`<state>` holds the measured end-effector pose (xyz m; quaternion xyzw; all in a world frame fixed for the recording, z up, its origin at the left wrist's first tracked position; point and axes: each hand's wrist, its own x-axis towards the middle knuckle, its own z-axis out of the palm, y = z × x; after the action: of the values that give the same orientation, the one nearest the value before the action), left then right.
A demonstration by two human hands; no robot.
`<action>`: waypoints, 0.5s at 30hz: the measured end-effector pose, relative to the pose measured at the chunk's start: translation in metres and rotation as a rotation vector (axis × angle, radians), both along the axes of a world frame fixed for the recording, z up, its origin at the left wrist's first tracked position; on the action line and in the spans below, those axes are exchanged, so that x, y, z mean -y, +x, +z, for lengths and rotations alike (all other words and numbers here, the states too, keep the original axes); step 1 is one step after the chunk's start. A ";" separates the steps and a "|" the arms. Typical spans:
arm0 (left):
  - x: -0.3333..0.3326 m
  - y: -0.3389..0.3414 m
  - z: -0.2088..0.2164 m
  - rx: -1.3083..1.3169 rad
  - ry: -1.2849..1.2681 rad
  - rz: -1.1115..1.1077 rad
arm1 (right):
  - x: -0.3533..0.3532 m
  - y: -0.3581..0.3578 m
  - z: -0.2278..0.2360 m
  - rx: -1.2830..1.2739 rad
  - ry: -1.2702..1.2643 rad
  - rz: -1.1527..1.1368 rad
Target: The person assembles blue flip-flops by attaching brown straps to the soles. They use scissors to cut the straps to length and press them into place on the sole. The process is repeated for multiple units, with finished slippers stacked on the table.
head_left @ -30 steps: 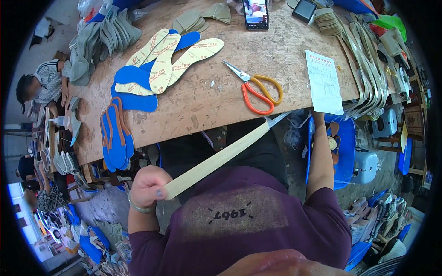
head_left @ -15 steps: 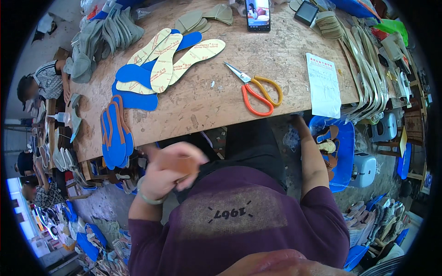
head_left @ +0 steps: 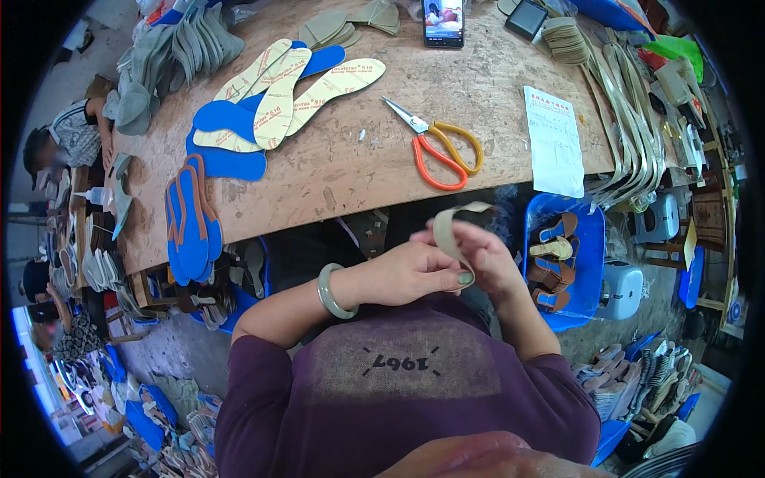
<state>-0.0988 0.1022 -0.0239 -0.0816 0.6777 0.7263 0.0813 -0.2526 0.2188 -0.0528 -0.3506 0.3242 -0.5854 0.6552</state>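
The strip is pale beige, narrow, flat and smooth-looking, bowed into an open curl whose upper end bends over to the right. It is above the lap, just off the table's near edge, below the scissors. The left hand has thumb and fingers pinched on its lower part; the right hand is half-curled against it, and whether those fingers clamp it I cannot tell.
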 end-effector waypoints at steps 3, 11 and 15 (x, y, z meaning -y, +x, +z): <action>0.003 0.010 0.004 0.091 0.033 0.059 | 0.011 0.007 0.011 0.127 -0.142 -0.055; 0.007 0.043 -0.011 0.116 0.369 0.423 | 0.034 -0.021 0.031 0.283 -0.380 -0.343; 0.010 0.060 -0.027 0.135 0.436 0.495 | 0.034 -0.053 0.044 0.566 -0.412 -0.495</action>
<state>-0.0390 0.0920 -0.0510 -0.2724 0.4593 0.8447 -0.0370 -0.3058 0.1852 -0.0089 -0.2111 0.0823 -0.8506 0.4745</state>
